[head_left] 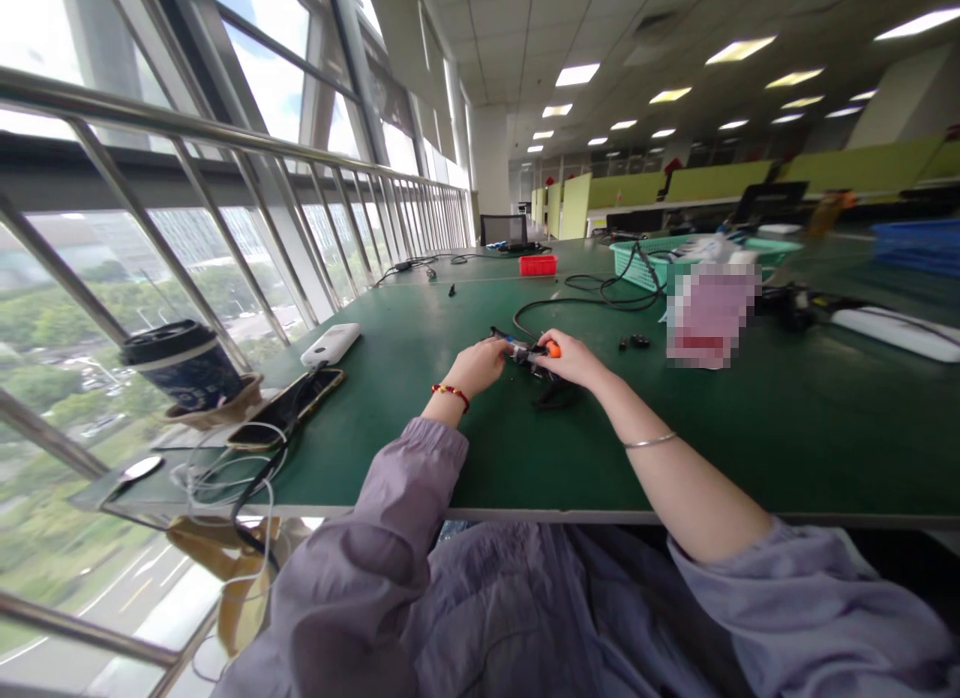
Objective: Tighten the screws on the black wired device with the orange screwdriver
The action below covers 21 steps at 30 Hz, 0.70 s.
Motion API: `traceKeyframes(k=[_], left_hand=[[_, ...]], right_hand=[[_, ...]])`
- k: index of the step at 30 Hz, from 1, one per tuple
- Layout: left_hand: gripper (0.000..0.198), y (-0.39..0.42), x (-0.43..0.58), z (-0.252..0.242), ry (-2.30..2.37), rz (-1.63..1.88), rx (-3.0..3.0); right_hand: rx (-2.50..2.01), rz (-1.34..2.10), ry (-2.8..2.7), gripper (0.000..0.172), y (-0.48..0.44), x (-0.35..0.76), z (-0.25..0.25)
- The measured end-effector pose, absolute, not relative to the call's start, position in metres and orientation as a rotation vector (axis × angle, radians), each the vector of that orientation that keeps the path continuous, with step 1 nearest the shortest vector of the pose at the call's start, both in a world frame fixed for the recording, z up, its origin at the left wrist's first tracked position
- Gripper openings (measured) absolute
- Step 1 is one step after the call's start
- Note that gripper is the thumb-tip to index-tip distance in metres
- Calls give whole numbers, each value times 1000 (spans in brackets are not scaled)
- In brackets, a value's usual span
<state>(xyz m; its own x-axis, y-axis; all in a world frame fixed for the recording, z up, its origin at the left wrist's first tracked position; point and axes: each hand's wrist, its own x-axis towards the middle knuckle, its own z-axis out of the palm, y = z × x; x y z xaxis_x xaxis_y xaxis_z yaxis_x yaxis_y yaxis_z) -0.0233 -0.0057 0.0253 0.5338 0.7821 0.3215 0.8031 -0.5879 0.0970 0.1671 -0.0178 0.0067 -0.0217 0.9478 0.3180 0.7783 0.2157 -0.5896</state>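
Note:
My left hand [482,366], with a red beaded bracelet at the wrist, is closed, its fingertips on a small black and silver piece [519,354] just above the table. My right hand [571,362] comes in from the other side, fingers curled round an object with a bright orange end [553,349]. Both hands meet over this dark assembly, and its exact kind is too small to make out. A black strap-like part [556,394] lies below the fingers. A black cable [529,306] runs up to the spot from the back right.
On the green table [420,458], a cup [184,363], phone [289,408], white device [331,345] and cables lie left. Small black parts [634,342], a pink packet [712,318] and a green basket [637,266] are right. A red box [538,266] stands behind.

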Motion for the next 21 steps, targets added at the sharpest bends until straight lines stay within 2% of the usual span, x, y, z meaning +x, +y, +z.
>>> traceKeyframes(k=[6, 15, 21], left_hand=[[26, -3, -27, 28, -1250, -333, -2851], [22, -11, -19, 27, -1169, -274, -2756], [25, -15, -15, 31, -1151, -180, -2688]], right_hand=[[-1619, 346, -1827, 24, -20, 166, 9], [-1551, 391, -1868, 27, -19, 170, 10], [-1504, 378, -1874, 29, -16, 174, 6]])
